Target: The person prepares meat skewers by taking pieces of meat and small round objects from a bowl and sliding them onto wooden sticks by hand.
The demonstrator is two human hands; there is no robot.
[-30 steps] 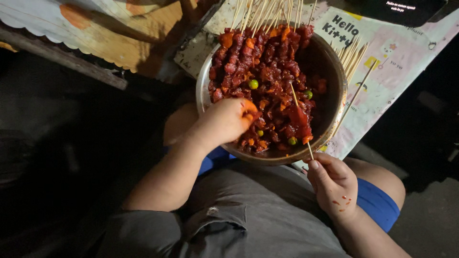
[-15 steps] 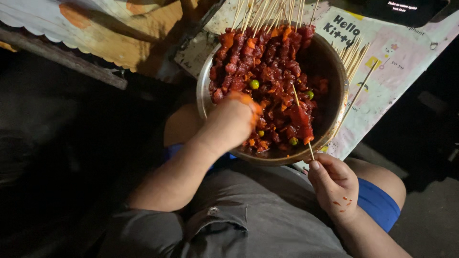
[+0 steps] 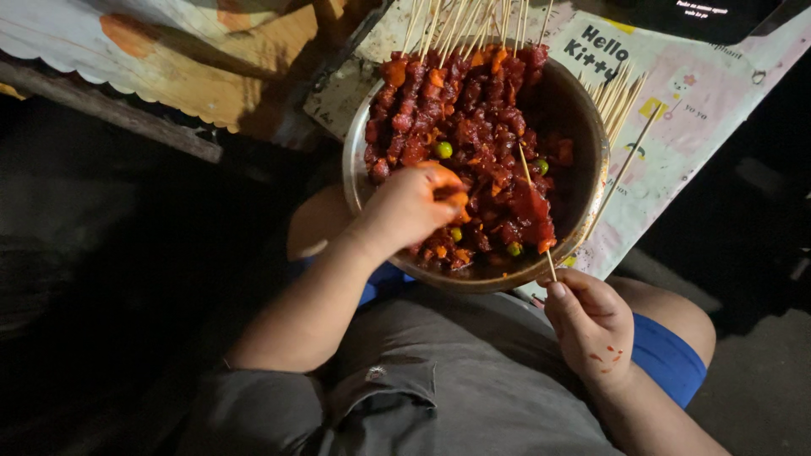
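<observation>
A round metal bowl (image 3: 583, 127) rests on my lap, full of red marinated meat chunks (image 3: 481, 127) with orange and green vegetable bits. Finished skewers lie across its far side. My left hand (image 3: 410, 207) reaches into the bowl, fingers pinched on an orange piece. My right hand (image 3: 591, 325), smeared with red sauce, grips the bottom end of a wooden skewer (image 3: 534, 211) just below the bowl's near rim. That skewer slants up into the bowl and carries a few meat pieces.
Bare bamboo sticks (image 3: 621, 97) lie beside the bowl on a pink patterned cloth (image 3: 701, 110). A wooden board with a scalloped white cover (image 3: 144, 51) sits at upper left. A dark phone-like screen (image 3: 701, 17) is at the top right. My grey shirt and blue shorts fill the foreground.
My left hand has shifted slightly within the bowl, closing its fingers on an orange piece. The right hand and its skewer have stayed in place.
</observation>
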